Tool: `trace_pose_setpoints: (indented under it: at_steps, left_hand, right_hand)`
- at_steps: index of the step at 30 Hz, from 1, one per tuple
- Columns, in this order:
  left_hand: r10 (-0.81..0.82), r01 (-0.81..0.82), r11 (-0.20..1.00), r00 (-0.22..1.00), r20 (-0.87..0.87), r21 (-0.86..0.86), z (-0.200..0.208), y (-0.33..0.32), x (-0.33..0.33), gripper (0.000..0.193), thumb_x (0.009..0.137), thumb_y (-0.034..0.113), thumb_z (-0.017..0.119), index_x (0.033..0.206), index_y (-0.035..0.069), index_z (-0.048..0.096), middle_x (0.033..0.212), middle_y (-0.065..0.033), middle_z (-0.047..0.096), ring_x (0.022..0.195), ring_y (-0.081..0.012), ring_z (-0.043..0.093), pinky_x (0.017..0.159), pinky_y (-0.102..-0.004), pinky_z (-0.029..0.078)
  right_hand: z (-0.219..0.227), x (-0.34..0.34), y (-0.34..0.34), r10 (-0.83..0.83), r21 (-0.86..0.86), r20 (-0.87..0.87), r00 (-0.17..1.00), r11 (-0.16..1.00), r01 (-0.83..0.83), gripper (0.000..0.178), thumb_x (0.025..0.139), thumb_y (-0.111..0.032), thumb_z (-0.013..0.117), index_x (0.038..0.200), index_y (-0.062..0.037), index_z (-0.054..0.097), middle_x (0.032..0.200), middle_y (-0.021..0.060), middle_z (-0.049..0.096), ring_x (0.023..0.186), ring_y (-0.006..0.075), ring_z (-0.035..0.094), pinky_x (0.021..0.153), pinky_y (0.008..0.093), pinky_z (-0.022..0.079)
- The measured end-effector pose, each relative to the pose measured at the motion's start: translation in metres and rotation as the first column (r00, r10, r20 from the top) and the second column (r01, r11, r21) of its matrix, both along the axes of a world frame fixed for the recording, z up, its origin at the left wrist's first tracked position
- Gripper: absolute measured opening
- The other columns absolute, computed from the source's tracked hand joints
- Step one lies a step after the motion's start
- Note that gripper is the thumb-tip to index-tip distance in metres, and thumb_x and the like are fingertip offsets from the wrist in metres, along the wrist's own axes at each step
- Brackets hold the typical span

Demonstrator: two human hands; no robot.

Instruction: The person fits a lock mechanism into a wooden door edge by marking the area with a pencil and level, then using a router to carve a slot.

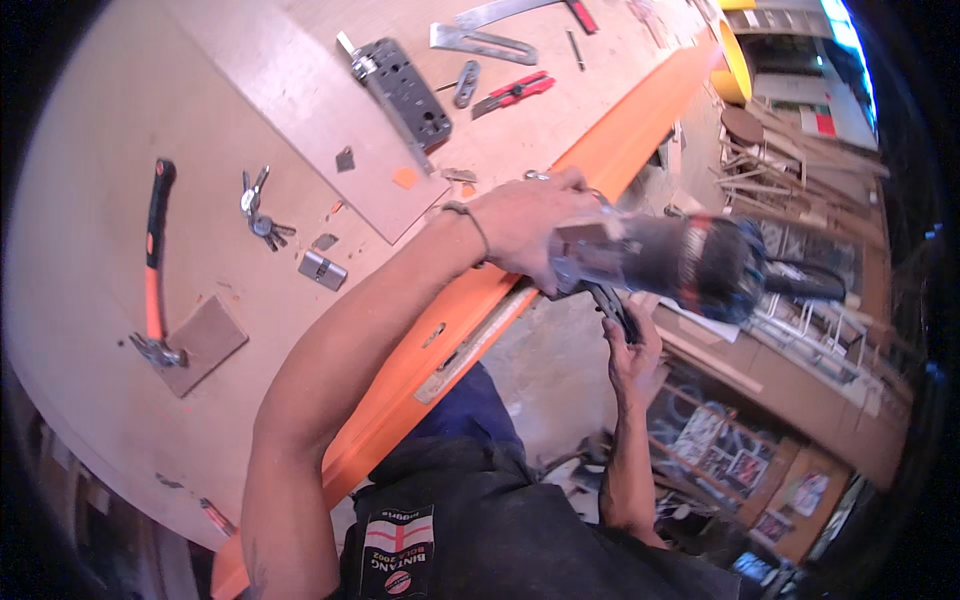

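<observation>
A trim router (pixel 690 262), dark and cylindrical with a clearish base, lies on its side over the orange board (pixel 400 385), slightly blurred. My left hand (pixel 530 225) is closed around its base end, resting against the board's edge; its fingertips are partly hidden. Below the tool, my right hand (pixel 635 350) grips a slim black piece (pixel 612 308); whether this belongs to the router I cannot tell. Nearer me, the board shows a small slot (pixel 434 335) in its face and a pale recess (pixel 470 350) along its edge.
On the pale table (pixel 100 240) lie a claw hammer (pixel 155 250), keys (pixel 262 215), a lock cylinder (pixel 323 270), a lock case (pixel 405 90), a red utility knife (pixel 513 93) and a metal bevel (pixel 485 43). Stacked wood (pixel 800 175) stands at the right.
</observation>
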State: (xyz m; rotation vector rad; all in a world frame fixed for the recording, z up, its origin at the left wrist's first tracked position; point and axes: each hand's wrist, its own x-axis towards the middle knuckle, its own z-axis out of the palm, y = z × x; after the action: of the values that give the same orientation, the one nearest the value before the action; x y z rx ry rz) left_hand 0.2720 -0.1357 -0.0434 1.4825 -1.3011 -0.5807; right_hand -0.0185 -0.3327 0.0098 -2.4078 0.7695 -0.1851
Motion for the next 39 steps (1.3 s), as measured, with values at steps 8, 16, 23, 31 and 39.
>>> trace_pose_setpoints:
  at_steps: [8,16,23,31,39]
  left_hand:
    - [-0.061,0.06,0.996,0.998,0.011,0.07,0.01,-0.008,0.001,0.079,0.057,0.028,0.099,0.129,0.009,0.071,0.144,-0.0141,0.054,0.131,-0.0349,0.058,0.113,-0.045,0.05]
    - [-0.065,0.133,0.933,0.976,-0.207,0.336,0.029,0.008,0.0,0.074,0.067,0.019,0.099,0.134,0.007,0.073,0.132,-0.0055,0.075,0.123,-0.0221,0.067,0.113,-0.0392,0.05]
    - [-0.053,0.123,0.921,0.98,-0.194,0.371,0.038,0.002,-0.005,0.079,0.069,0.019,0.099,0.141,0.006,0.069,0.134,-0.0074,0.074,0.126,-0.0227,0.067,0.114,-0.0395,0.049]
    - [-0.091,0.15,0.944,0.975,-0.205,0.294,0.042,-0.008,-0.01,0.078,0.07,0.021,0.099,0.14,0.005,0.069,0.135,-0.0077,0.074,0.126,-0.0226,0.067,0.115,-0.0397,0.049]
    - [-0.063,0.1,0.932,0.991,-0.114,0.35,0.044,0.0,-0.007,0.077,0.07,0.024,0.098,0.138,0.006,0.07,0.135,-0.0079,0.074,0.126,-0.0232,0.067,0.116,-0.0398,0.048]
  right_hand:
    - [-0.006,-0.005,0.008,-0.212,0.48,0.226,0.951,0.874,0.081,0.069,0.085,-0.006,0.084,0.149,-0.0035,0.057,0.119,0.0095,0.07,0.103,0.0157,0.067,0.089,0.0314,0.057]
    - [-0.095,0.001,0.047,-0.62,0.986,0.069,0.782,-0.078,-0.148,0.036,0.113,-0.031,0.053,0.14,-0.0084,0.06,0.113,0.0099,0.071,0.093,0.0232,0.068,0.078,0.0379,0.057]
    - [-0.081,0.03,0.048,-0.594,0.983,0.122,0.795,-0.04,-0.181,0.042,0.115,-0.047,0.05,0.121,-0.0085,0.065,0.098,0.0053,0.067,0.084,0.0197,0.064,0.074,0.036,0.053]
    - [-0.137,0.026,0.032,-0.522,0.583,0.345,0.78,-0.532,-0.614,0.039,0.112,-0.046,0.051,0.115,-0.0096,0.066,0.092,0.0063,0.067,0.072,0.0165,0.06,0.062,0.0298,0.043]
    - [-0.074,0.02,0.075,-0.626,0.942,0.323,0.71,0.286,-0.176,0.044,0.114,-0.032,0.056,0.153,-0.0129,0.054,0.123,0.0055,0.069,0.081,0.014,0.069,0.068,0.0276,0.053]
